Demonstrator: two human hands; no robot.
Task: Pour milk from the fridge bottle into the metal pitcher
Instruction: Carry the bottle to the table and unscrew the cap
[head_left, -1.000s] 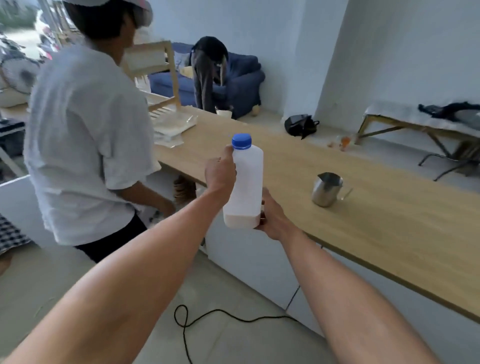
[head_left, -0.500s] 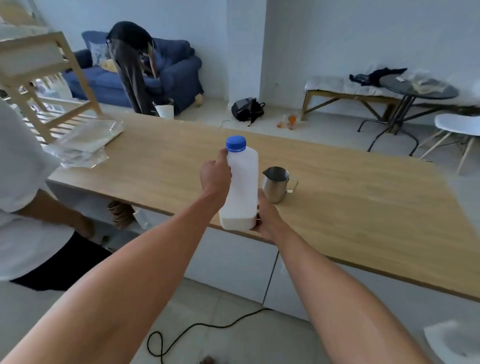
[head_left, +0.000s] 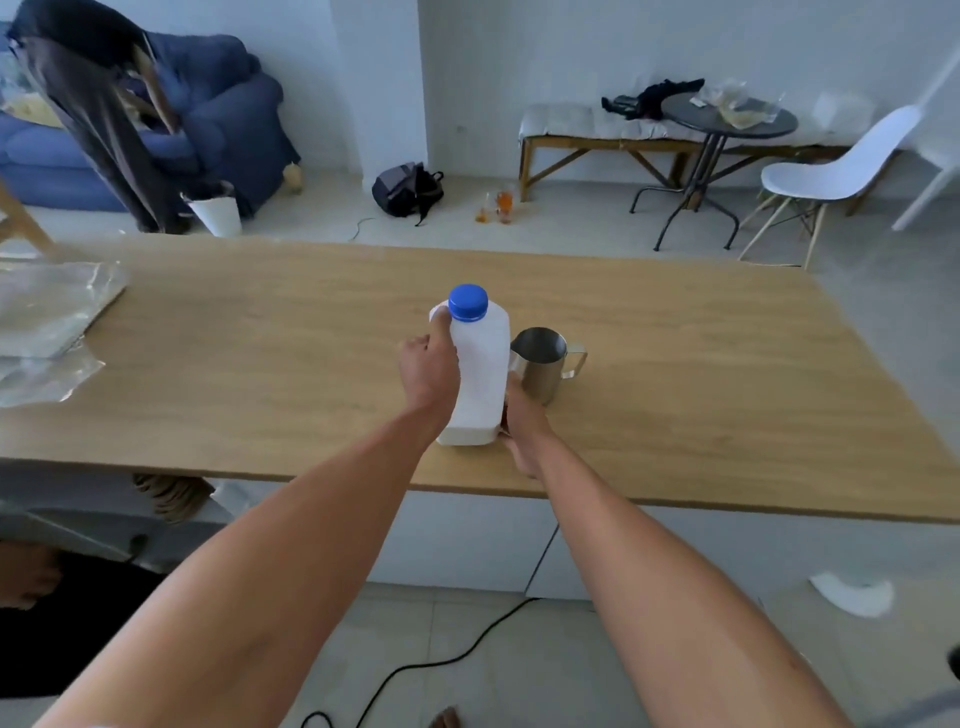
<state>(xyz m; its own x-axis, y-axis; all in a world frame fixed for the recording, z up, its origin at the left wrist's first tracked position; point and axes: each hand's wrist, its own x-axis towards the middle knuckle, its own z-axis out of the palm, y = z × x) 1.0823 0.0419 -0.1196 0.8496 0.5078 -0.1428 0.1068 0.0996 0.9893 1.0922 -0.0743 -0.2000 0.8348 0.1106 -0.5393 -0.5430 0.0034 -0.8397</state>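
the bottle (head_left: 478, 374) stands upright on the worktop (head_left: 675, 374), cap (head_left: 467, 302) on, left hand (head_left: 431, 371) closed round its side, right hand (head_left: 522, 415) steadying its base, pitcher (head_left: 543, 361) just beside at 3 o'clock; uncapping looks next.

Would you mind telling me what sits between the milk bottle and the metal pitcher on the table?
Nothing: in the head view the milk bottle stands just left of the metal pitcher, their outlines meeting, with no object between them.
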